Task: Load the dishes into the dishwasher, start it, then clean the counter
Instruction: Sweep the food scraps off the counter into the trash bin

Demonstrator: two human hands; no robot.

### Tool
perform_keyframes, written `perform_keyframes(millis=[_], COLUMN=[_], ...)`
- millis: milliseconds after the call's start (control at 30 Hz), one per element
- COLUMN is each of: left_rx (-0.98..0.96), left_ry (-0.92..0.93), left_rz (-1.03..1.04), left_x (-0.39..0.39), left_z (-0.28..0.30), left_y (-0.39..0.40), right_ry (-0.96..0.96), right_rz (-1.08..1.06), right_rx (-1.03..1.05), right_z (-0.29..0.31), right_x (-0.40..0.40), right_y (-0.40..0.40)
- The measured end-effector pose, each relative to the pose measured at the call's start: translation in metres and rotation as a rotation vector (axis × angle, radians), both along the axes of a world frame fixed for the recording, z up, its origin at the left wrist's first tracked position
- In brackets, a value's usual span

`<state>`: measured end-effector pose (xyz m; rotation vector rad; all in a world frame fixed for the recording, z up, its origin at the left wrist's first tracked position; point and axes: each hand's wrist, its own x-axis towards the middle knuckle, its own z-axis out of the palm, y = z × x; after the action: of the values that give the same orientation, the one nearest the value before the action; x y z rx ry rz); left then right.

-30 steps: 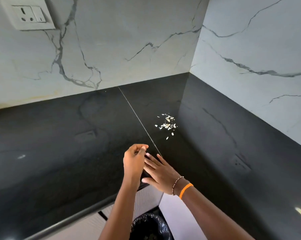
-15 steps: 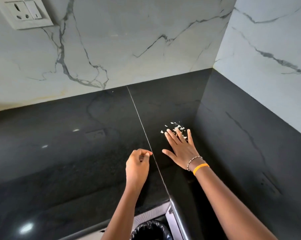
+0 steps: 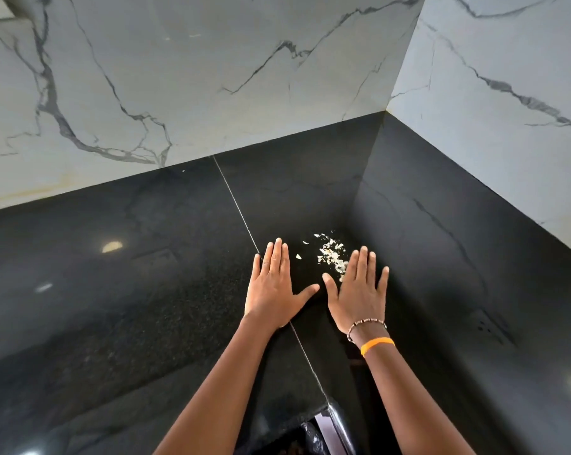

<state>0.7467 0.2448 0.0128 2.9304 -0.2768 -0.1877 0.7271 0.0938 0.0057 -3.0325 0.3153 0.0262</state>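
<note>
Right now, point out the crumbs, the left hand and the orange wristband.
crumbs [image 3: 330, 256]: head view, middle of the pale pile.
left hand [image 3: 272, 292]: head view, back of the hand.
orange wristband [image 3: 377, 345]: head view, band's top face.

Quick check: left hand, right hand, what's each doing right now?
Left hand: open, fingers straight, flat on the black counter, holding nothing.
Right hand: open, fingers spread, flat beside the food scraps, holding nothing.

Black counter [image 3: 146, 290] (glossy, seamed) bears pale scraps [image 3: 330, 254] and both flat hands.
</note>
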Motion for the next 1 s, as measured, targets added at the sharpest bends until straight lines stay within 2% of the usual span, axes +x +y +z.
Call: perform_keyframes(millis=[233, 333, 400, 500, 667, 733, 767, 833, 867, 900, 1000], left_rx=[0.008, 0.020, 0.026, 0.001, -0.012, -0.011, -0.012, -0.013, -0.014, -0.017, -0.085], left_ry=[-0.051, -0.047, -0.052, -0.075, -0.058, -0.044, -0.036, -0.024, -0.018, -0.012, -0.021], left_rz=[-0.131, -0.176, -0.194, -0.169, -0.162, -0.164, -0.167, -0.174, -0.178, -0.184, -0.215], left_x=[0.025, 0.030, 0.029, 0.029, 0.031, 0.031, 0.031, 0.030, 0.030, 0.030, 0.030], left_z=[-0.004, -0.004, -0.005, -0.006, -0.006, -0.006, -0.005, -0.004, -0.003, -0.002, -0.001], left_y=[-0.004, -0.003, -0.002, -0.003, -0.002, -0.002, -0.002, -0.002, -0.002, -0.001, 0.005], right_ry=[0.060, 0.024, 0.039, 0.110, 0.132, 0.209, 0.268, 0.295, 0.216, 0.120, 0.005], right_rz=[0.241, 0.158, 0.115, 0.326, 0.665, 0.717, 0.698, 0.508, 0.392, 0.288, 0.187], right_rx=[0.131, 0.318, 0.292, 0.119, 0.123, 0.332, 0.538, 1.038, 1.137, 1.055, 0.308], right_z=[0.003, 0.008, 0.009, 0.009, 0.011, 0.012, 0.016, 0.026, 0.028, 0.028, 0.009], right_x=[0.057, 0.076, 0.092, 0.104, 0.086, 0.075, 0.069, 0.058, 0.053, 0.047, 0.017], right_y=[-0.001, -0.016, -0.022, -0.022, -0.029, -0.031, -0.033, -0.038, -0.042, -0.046, -0.044])
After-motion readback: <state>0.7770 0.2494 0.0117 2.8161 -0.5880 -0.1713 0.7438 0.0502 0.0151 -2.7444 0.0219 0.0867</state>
